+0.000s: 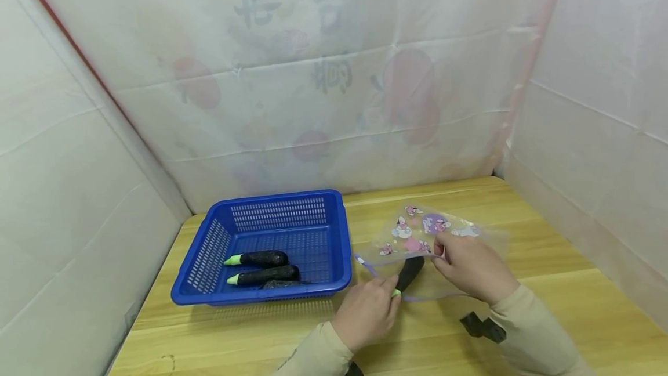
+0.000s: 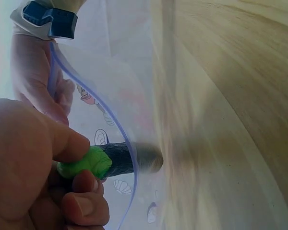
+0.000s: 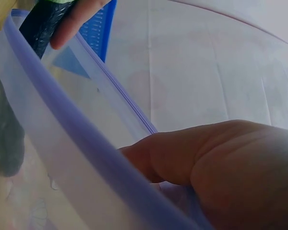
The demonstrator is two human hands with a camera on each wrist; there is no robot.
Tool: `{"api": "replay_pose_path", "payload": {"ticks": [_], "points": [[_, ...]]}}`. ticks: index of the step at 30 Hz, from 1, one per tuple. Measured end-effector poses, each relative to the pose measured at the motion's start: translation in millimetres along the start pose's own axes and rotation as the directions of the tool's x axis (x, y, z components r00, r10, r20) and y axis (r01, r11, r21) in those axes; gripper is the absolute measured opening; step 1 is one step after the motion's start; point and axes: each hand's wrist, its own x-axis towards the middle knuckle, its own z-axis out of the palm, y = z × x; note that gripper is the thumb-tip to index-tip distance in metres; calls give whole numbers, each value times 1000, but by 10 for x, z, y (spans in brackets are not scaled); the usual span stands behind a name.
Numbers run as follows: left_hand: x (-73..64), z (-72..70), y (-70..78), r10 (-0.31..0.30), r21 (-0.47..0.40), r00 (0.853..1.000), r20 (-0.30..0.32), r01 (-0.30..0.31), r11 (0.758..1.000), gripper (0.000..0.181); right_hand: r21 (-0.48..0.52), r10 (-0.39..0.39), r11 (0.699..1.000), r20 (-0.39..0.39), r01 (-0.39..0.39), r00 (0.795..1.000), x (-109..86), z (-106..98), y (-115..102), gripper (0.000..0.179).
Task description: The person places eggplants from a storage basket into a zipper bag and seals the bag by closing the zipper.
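Observation:
My left hand (image 1: pixel 367 312) pinches the light green stem end of a dark zucchini (image 1: pixel 410 274). The zucchini slants through the mouth of a clear zip bag (image 1: pixel 388 248), its dark far end inside; in the left wrist view the green end (image 2: pixel 89 163) stays outside. My right hand (image 1: pixel 475 266) grips the bag's purple-edged rim between thumb and fingers and holds the mouth apart. In the right wrist view, the bag's purple edge (image 3: pixel 69 122) gapes around the zucchini (image 3: pixel 7 129), seen through the film. Pink cartoon figures are printed on the bag.
Left of the bag stands a blue perforated plastic basket (image 1: pixel 341 248). Two more dark zucchinis (image 1: pixel 266 275) with green ends lie in it, beside a dark item partly hidden by the rim. Pale cloth walls (image 1: pixel 313 103) enclose the wooden table (image 1: pixel 250 341) at the back and sides.

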Motion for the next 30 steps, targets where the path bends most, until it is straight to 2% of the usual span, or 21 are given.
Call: {"api": "replay_pose_path", "payload": {"ticks": [7,12,15,17,21,25,28,30], "points": [[13,40,29,-4,30,1000,-3,4,1000,32,21,-7,1000,16,7,1000,-31,-10,-29,20],[64,82,70,-70,-86,997,45,74,994,30,25,-15,1000,21,14,1000,-10,12,-18,17],[118,103,95,-113,-181,990,90,128,975,24,30,-11,1000,32,10,999,5,27,0,15],[170,124,103,-136,-208,985,103,155,966,15,30,-9,1000,33,8,999,18,28,14,16],[291,154,146,-149,-180,985,92,163,970,4,27,-1,1000,38,0,999,31,41,30,19],[408,182,213,-150,-158,985,84,162,974,9,47,-10,999,54,8,999,26,47,5,20],[480,227,235,-178,-199,978,106,197,960,11,67,-24,998,58,20,998,13,37,-29,20],[515,271,236,-214,-252,967,135,242,937,9,63,-24,998,58,20,998,0,35,-51,22]]}}
